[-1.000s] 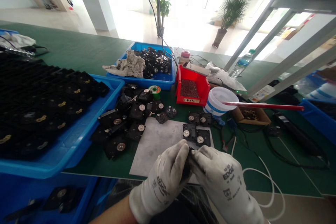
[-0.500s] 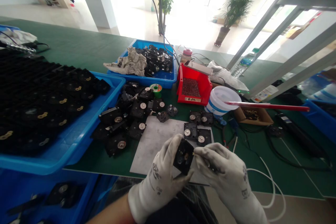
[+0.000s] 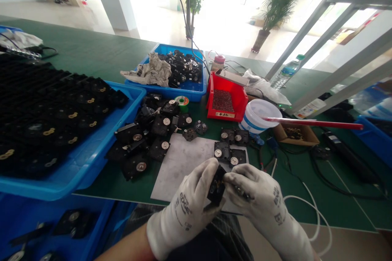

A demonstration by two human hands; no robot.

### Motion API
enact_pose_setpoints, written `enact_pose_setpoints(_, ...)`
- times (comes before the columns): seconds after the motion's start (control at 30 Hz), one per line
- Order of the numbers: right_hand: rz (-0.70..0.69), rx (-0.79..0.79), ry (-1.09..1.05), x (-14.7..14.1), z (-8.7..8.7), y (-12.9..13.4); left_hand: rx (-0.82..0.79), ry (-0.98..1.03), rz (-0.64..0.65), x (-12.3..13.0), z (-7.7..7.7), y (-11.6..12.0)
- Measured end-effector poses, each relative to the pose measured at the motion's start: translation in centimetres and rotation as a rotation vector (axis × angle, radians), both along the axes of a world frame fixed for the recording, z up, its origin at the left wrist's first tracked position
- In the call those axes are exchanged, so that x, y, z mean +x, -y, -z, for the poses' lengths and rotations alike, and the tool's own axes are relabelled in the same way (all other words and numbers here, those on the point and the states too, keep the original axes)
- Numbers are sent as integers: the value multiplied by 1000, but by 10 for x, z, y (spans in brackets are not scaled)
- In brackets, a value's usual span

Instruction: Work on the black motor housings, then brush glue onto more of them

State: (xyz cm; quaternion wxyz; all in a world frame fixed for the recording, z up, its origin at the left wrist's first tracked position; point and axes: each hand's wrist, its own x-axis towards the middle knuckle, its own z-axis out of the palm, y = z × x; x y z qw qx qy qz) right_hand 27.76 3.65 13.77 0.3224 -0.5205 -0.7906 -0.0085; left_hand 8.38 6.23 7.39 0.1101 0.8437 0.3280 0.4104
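Left hand [image 3: 183, 208] clenched round the black unit [image 3: 217, 185], which sits tilted above the near edge of a pale sheet [image 3: 180, 175]. Right hand [image 3: 263, 193] closed in a pinch, its fingertips [image 3: 235, 179] on the unit's right edge. Cannot tell whether they also hold a separate small piece: the spot is dark and partly hidden. Both hands wear white gloves, grimy on the palms.

Handling, as judged: left hand does the bracing, with the unit locked against the palm and the working edge turned up into view. Right fingertips stay light and work only at that edge. Keeping the unit over the sheet gives any dropped piece a pale ground, where it shows up.

Counts, clock taken from the hands, 12 straight ahead on the green tabletop [image 3: 76, 49]:
- 1 unit in hand.
- 4 units on the sheet's far right corner, at 1 o'clock.
- About a dozen units in an overlapping heap [image 3: 153, 138] at 10 o'clock; no exact count.
- 2 small black plates [image 3: 196, 130] between heap and sheet.
- Dozens more in rows in a blue tray [image 3: 92, 159] at 9 o'clock, too dense to count.
- At least 3 in a lower blue bin [image 3: 92, 216] at 8 o'clock, partly cut off.
- 1 green spool [image 3: 183, 104] at 12 o'clock.
- 1 red bin [image 3: 225, 115] of dark granules, at 12 o'clock.
- 1 white bucket [image 3: 260, 118] at 1 o'clock.
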Motion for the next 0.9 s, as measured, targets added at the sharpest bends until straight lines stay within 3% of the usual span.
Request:
enact_pose_setpoints(0.33,55,32,6,-4,11,2,22,-1,-2,0,-3,0)
enact_pose_setpoints(0.5,119,15,-175,-6,21,6,23,8,-9,1,-6,0)
enact_pose_setpoints(0.7,113,-143,-383,-9,28,8,22,18,-12,2,-1,1)
enact_pose_setpoints(0.8,76,-89,-330,-6,24,7,-38,40,1,2,0,1)
enact_pose_setpoints(0.9,57,-39,-139,-1,16,6,-53,37,13,1,-2,1)
